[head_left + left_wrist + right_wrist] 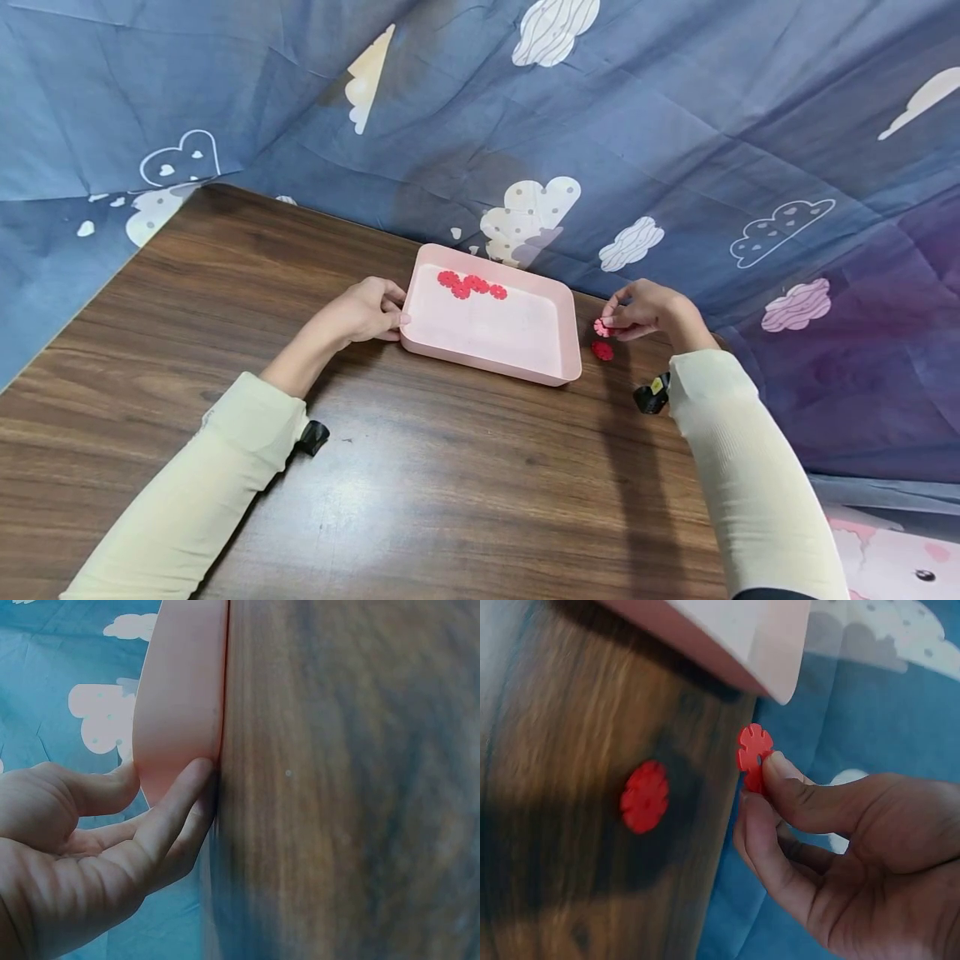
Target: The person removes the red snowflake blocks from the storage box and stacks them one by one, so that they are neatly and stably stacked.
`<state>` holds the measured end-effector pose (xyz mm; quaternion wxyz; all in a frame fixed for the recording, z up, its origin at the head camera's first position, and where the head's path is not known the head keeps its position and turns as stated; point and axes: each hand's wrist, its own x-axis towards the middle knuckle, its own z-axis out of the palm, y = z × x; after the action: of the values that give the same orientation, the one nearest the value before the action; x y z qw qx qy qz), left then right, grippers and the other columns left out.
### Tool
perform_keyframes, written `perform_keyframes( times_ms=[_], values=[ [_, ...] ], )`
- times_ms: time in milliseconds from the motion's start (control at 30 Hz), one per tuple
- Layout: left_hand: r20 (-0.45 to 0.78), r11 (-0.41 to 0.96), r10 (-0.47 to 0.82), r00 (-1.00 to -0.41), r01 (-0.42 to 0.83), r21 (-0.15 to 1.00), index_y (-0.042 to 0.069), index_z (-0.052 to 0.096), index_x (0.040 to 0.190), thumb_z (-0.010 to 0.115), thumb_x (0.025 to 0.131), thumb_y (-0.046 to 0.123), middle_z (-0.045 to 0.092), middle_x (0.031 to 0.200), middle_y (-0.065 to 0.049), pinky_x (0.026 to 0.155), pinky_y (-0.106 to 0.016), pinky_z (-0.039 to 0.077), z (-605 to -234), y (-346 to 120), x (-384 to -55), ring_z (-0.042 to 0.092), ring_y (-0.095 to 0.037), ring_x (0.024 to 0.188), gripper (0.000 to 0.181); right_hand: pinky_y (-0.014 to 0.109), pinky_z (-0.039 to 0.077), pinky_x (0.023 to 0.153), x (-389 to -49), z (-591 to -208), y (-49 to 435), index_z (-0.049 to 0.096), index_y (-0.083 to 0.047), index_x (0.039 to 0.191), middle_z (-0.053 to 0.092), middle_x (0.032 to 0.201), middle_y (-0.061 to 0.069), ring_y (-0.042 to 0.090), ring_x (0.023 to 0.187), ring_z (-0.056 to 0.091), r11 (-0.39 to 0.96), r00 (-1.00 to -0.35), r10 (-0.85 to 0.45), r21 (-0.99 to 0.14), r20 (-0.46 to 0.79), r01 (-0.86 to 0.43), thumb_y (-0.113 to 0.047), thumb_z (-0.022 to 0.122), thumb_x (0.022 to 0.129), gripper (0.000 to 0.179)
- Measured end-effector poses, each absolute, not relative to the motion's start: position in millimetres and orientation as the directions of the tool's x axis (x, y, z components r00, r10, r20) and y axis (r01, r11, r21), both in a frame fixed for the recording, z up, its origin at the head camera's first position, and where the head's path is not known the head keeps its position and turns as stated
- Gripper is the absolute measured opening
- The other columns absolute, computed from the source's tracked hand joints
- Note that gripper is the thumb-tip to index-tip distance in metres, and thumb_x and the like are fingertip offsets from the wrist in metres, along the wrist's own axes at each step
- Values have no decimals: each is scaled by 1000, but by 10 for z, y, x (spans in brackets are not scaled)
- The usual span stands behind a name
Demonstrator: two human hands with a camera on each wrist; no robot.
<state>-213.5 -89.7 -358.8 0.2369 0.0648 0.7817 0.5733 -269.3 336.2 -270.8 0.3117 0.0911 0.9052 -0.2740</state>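
Left hand grips pink tray between hands; right hand pinches red disc, probably light and stiff, best held edgewise.

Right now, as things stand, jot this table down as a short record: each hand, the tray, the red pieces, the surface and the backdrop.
Left hand: holds the tray's left edge, thumb at the rim
Right hand: pinches a flower-shaped red piece, outside the tray
Tray: pink, shallow, on the table
Pieces in tray: several, red, grouped toward the far left
Loose piece: red, on the table right of the tray
Table: dark wood grain
Backdrop: blue cloth with cloud prints
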Motion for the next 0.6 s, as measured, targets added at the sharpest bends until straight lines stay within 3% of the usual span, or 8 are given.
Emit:
perform_keyframes(
  times_ms=[600],
  values=[
    [-306, 336, 370, -877, -180, 925, -17, 44, 149, 56, 107, -5, 60, 123, -27, 106, -43, 64, -3599, -891, -2142, 70, -26, 103, 45, 25, 69, 73, -2570, -3030, 3743, 64, 10, 107, 67, 80, 0, 9, 72, 70, 742, -758, 41, -488, -652, 460, 10, 61, 103, 5]
  ],
)
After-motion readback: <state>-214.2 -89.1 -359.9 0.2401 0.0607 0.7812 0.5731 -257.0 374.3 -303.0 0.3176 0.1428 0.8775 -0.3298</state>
